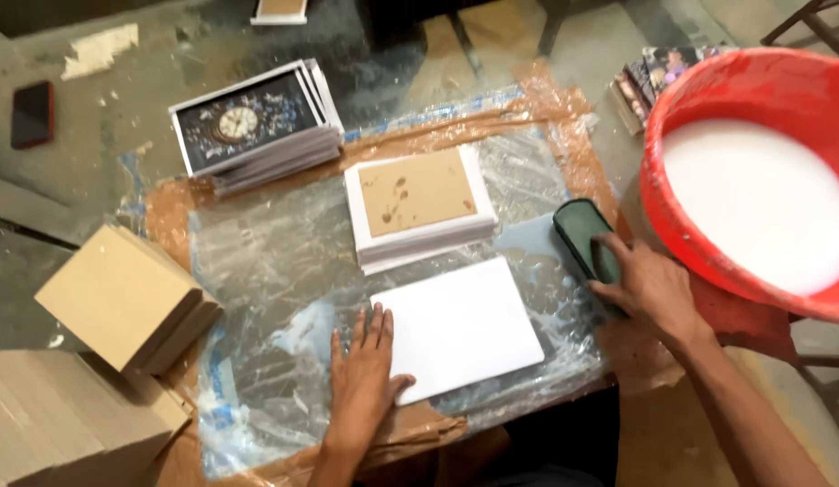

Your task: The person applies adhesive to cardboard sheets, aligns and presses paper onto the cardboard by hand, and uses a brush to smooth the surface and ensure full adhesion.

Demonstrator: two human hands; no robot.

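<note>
At the near edge of the table [528,122], which is covered in clear plastic film taped down with brown tape, a blank white sheet [460,326] is laid flat. The left hand [361,370] is pressed open and flat on the film at the sheet's left edge, with the thumb resting on the sheet's near corner. To the right, the right hand [649,289] is closed over a dark green sponge block [582,236] near the table's right edge. Behind the sheet, a stack of white boards [419,209] with a brown-backed one on top is seen at the middle. At the far left corner a pile of clock prints [255,124] is set. A red basin [753,171] of white liquid is placed off the right edge, and brown cardboard stacks [122,298] off the left.
</note>
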